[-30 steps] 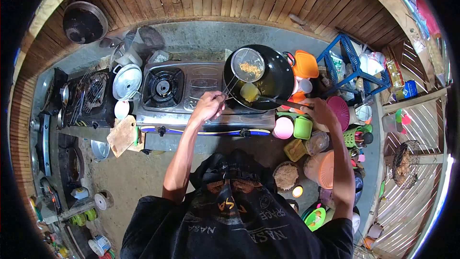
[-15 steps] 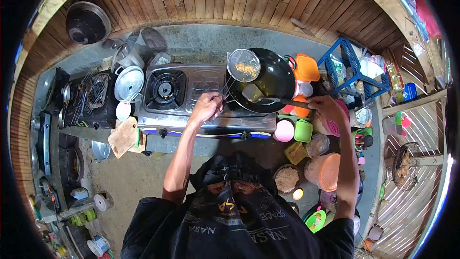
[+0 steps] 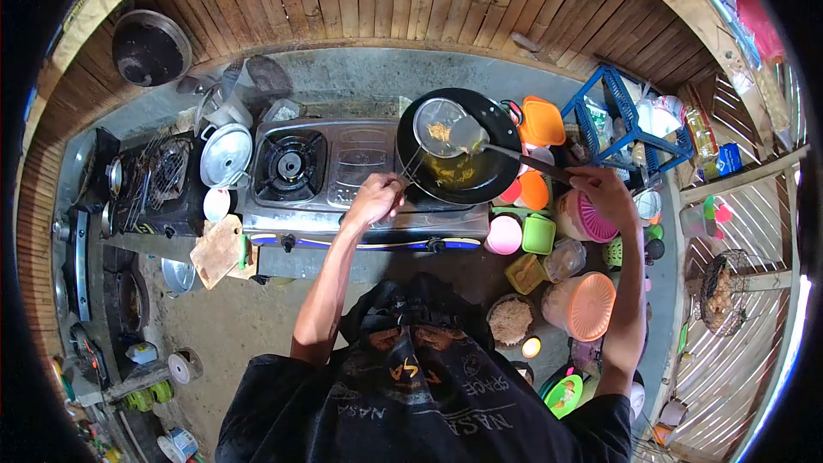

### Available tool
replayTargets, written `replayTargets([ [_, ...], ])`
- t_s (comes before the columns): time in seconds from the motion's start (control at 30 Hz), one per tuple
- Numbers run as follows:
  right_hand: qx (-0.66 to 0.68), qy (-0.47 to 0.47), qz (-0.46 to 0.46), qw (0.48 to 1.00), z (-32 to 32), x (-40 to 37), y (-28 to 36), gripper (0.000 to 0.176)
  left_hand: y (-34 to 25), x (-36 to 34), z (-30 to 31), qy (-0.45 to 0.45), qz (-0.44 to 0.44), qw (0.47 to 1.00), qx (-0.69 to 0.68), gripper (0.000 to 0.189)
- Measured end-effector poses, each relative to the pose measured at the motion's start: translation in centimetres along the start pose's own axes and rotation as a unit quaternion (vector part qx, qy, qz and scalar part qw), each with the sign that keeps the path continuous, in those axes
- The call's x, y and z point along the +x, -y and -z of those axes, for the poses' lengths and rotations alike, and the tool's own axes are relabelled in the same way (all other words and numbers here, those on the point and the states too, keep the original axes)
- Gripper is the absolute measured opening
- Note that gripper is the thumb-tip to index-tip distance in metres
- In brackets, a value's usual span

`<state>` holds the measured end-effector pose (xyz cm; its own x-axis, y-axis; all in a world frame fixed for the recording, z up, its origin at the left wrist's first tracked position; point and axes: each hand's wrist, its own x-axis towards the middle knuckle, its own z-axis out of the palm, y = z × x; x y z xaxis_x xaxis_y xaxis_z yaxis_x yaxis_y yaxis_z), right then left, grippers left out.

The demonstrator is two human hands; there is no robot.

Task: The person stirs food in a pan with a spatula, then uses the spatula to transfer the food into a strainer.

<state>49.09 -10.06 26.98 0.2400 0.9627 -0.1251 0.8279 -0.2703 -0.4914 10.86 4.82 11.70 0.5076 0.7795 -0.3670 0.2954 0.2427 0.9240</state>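
Observation:
My left hand (image 3: pixel 377 199) is closed around the handle of a round wire strainer (image 3: pixel 426 142), which sits over the left part of a black wok (image 3: pixel 501 163). A small heap of golden fried bits (image 3: pixel 439 132) lies in the mesh. More golden bits (image 3: pixel 454 177) float in the oil at the wok's bottom. On the right, my right hand (image 3: pixel 603 193) grips the dark handle of a metal spatula (image 3: pixel 468 132). Its blade overlaps the strainer's right rim in this view. The wok stands on the right burner of a silver gas stove (image 3: pixel 369 159).
Left of the wok is a bare burner (image 3: pixel 291 165), then an aluminium pot (image 3: pixel 226 156) and a cutting board (image 3: pixel 217 250). Plastic containers crowd the right side, among them an orange one (image 3: pixel 543 122) beside a blue rack (image 3: pixel 639 124). A bowl of shredded food (image 3: pixel 511 321) stands below.
The spatula blade has risen from the oil to the strainer's right edge. Golden bits now float in the wok, and the heap in the strainer looks smaller.

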Motion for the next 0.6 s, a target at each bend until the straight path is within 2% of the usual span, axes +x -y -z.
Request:
replayTargets([
  [0.07,0.009,-0.031,0.017,0.999,-1.0,-0.4,0.6,0.03,0.4,0.2,-0.6,0.036,0.024,0.995,-0.085,0.021],
  [0.17,0.013,-0.084,0.022,0.996,-2.7,-1.2,2.6,0.03,-0.1,-0.2,-0.8,0.07,0.039,0.99,-0.116,0.019],
  [0.23,-0.046,-0.07,-0.024,0.996,-3.2,-1.8,3.7,0.031,-0.4,-0.4,-0.9,0.067,0.038,0.99,-0.121,0.019],
  [0.27,-0.034,-0.11,0.049,0.992,-4.3,-1.8,2.5,0.033,-0.5,-0.4,-0.9,0.067,0.035,0.989,-0.126,0.02],
  [0.37,-0.053,-0.151,0.086,0.983,-5.4,-2.3,2.2,0.032,-0.8,-0.5,-0.6,0.057,0.034,0.99,-0.121,0.02],
  [0.6,-0.023,-0.158,0.065,0.985,-6.4,-3.2,2.0,0.032,-0.6,-0.1,-0.2,0.051,0.037,0.99,-0.128,0.02],
])
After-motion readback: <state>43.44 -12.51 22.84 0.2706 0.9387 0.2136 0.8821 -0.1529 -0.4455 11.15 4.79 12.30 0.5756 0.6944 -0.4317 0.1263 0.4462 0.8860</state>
